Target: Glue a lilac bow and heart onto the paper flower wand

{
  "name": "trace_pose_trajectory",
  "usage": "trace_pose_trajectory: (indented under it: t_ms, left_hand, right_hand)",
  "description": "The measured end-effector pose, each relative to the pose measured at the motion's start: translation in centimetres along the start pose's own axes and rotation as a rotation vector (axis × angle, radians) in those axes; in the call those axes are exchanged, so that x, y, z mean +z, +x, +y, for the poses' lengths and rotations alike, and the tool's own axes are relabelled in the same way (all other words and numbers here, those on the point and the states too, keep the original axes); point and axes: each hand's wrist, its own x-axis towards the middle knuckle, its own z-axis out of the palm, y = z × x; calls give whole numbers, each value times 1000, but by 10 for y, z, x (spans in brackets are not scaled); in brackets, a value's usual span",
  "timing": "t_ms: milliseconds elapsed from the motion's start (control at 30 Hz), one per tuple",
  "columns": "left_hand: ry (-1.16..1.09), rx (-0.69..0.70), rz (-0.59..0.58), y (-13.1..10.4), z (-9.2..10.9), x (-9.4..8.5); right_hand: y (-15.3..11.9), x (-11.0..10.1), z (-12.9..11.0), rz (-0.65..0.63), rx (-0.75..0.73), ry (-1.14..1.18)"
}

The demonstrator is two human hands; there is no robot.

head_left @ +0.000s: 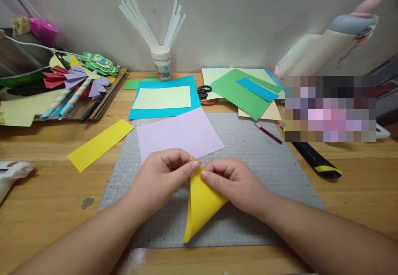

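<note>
Both hands hold one sheet of yellow paper (203,202), bent over into a loose fold with its corner pointing down. My left hand (169,173) pinches the top corner between thumb and fingers. Just beside it, my right hand (238,179) grips the upper right edge, thumb in front. The fingers behind the paper are partly hidden. Below lies a grey cutting mat (124,202). A lilac sheet (178,132) rests on the mat's far part, just beyond my left hand.
A yellow strip (101,145) lies left of the mat. Farther back are a blue sheet (164,83), black scissors (203,89), a green sheet (238,92) and a paper cup (163,68) with straws. To the right are a pencil (270,134) and a black-and-yellow tool (314,159). Paper flowers (83,80) lie left.
</note>
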Motion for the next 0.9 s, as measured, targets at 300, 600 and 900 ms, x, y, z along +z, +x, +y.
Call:
trace_pose_trajectory:
  t_ms: [300, 600, 900]
  left_hand:
    - [11, 20, -7, -2, -1, -1]
    - [79, 116, 51, -1, 0, -1]
    - [373, 155, 192, -1, -4, -9]
  right_hand:
    - [0, -1, 0, 16, -10, -22]
    - [2, -2, -4, 74, -38, -15]
    - [7, -14, -4, 358, -116, 164]
